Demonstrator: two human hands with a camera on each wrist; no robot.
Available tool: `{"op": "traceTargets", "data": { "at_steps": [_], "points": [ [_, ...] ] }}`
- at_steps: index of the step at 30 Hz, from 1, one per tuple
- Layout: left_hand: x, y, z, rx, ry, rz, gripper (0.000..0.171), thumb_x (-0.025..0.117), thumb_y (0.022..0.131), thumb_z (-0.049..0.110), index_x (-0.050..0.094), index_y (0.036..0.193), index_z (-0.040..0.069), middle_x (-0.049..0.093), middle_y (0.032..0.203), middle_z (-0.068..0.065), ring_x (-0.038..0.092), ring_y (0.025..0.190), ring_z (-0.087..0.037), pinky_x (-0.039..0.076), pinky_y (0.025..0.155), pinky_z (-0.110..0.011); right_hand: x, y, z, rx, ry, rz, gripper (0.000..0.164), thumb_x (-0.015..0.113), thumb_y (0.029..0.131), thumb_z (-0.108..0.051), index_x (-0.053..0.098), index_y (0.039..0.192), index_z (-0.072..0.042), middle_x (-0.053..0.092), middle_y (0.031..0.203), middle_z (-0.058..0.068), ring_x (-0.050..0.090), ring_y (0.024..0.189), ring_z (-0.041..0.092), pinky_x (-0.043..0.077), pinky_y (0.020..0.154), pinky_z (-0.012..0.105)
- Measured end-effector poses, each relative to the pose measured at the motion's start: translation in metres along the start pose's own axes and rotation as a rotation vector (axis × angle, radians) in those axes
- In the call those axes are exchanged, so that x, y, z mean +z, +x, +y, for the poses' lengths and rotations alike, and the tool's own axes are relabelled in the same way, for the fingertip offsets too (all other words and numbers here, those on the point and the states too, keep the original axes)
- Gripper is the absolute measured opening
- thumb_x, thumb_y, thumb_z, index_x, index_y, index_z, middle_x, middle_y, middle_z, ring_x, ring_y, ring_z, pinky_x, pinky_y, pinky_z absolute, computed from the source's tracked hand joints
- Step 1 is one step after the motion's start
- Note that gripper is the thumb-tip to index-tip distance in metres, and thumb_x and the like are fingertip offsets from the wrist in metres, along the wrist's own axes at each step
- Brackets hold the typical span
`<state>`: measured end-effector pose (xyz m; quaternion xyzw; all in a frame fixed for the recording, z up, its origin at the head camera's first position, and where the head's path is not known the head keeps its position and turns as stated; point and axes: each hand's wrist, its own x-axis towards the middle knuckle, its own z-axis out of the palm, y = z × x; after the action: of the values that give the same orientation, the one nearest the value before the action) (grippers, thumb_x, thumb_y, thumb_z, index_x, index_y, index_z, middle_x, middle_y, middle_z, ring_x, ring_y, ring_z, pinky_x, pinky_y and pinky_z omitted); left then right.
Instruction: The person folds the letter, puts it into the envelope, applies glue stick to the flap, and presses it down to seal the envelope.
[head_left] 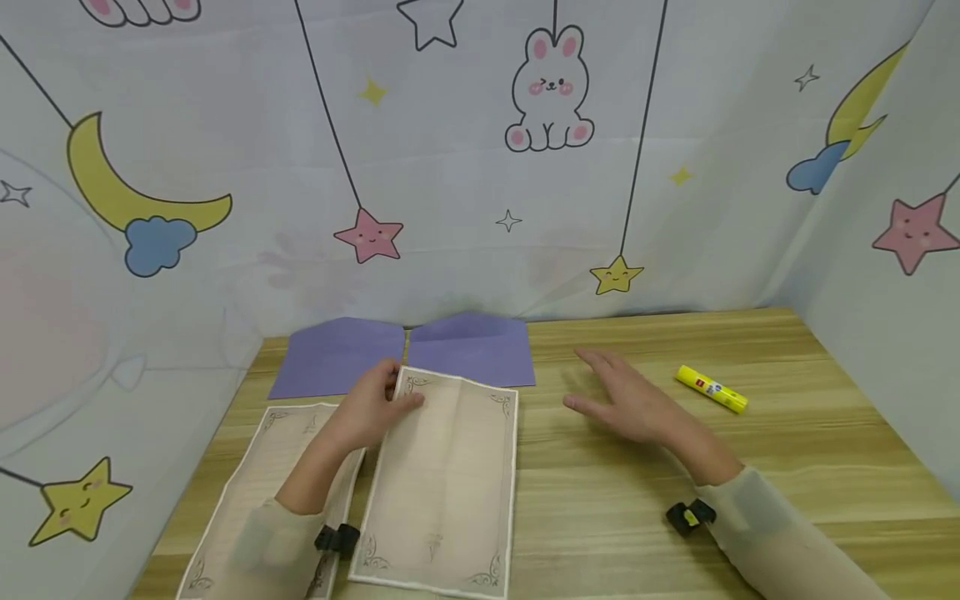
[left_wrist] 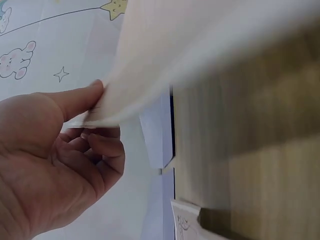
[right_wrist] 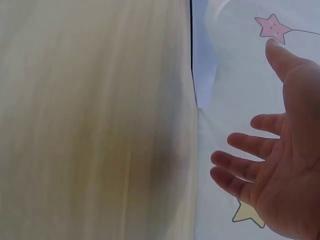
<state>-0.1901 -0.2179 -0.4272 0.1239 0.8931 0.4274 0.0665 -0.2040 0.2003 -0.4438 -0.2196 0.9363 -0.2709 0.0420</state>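
Note:
My left hand [head_left: 375,408] pinches the upper left corner of a cream sheet of letter paper [head_left: 446,483] with ornate printed corners. In the left wrist view the thumb lies on top of the paper [left_wrist: 135,75] and the curled fingers are beneath it, with the sheet lifted off the wood. A second, similar sheet [head_left: 255,475] lies to the left, partly covered by the left forearm. To the right of the held sheet, my right hand [head_left: 630,400] hovers with fingers extended and thumb apart, holding nothing; the right wrist view shows its spread fingers [right_wrist: 245,145].
Two purple envelopes [head_left: 337,358] lie side by side along the back edge of the wooden table [head_left: 600,517]. A yellow glue stick [head_left: 711,389] rests to the right of the right hand. A white cloth backdrop [head_left: 465,167] with cartoon prints rises behind and at both sides.

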Motion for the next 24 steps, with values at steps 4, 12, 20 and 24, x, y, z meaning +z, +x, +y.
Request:
{"op": "traceTargets", "data": {
  "at_steps": [4,12,20,24],
  "points": [
    [0.001,0.001,0.006,0.018,-0.076,0.031,0.028,0.071,0.105,0.027,0.057,0.111,0.003,0.057,0.087,-0.008,0.052,0.072,-0.021,0.045,0.061,-0.034,0.001,0.003,-0.005,0.010,0.188,-0.014,0.090,0.060,0.103,-0.064,0.030,0.166,-0.007,0.044,0.162,0.019,0.052,0.140,0.040,0.044,0.112,0.061],
    [0.013,0.013,0.021,-0.001,-0.232,0.132,0.027,0.074,0.103,0.026,0.063,0.112,0.003,0.064,0.093,-0.011,0.060,0.078,-0.024,0.051,0.067,-0.033,0.009,0.009,-0.020,0.111,0.578,-0.090,0.075,0.062,0.108,-0.044,0.037,0.160,0.004,0.063,0.138,0.021,0.067,0.119,0.033,0.056,0.101,0.049],
    [0.027,0.029,0.040,-0.010,-0.353,0.174,0.028,0.073,0.104,0.020,0.065,0.123,0.001,0.071,0.104,-0.016,0.070,0.087,-0.027,0.060,0.073,-0.034,0.016,0.013,-0.033,0.232,0.847,-0.148,0.058,0.060,0.110,-0.035,0.049,0.148,0.007,0.072,0.115,0.015,0.070,0.097,0.023,0.059,0.086,0.036],
    [0.033,0.036,0.045,-0.004,-0.396,0.184,0.025,0.072,0.104,0.019,0.066,0.122,0.002,0.071,0.102,-0.016,0.071,0.085,-0.027,0.061,0.071,-0.035,0.017,0.013,-0.035,0.259,0.891,-0.162,0.050,0.058,0.111,-0.033,0.055,0.138,0.009,0.071,0.111,0.015,0.067,0.095,0.022,0.057,0.084,0.035]
  ]
}}
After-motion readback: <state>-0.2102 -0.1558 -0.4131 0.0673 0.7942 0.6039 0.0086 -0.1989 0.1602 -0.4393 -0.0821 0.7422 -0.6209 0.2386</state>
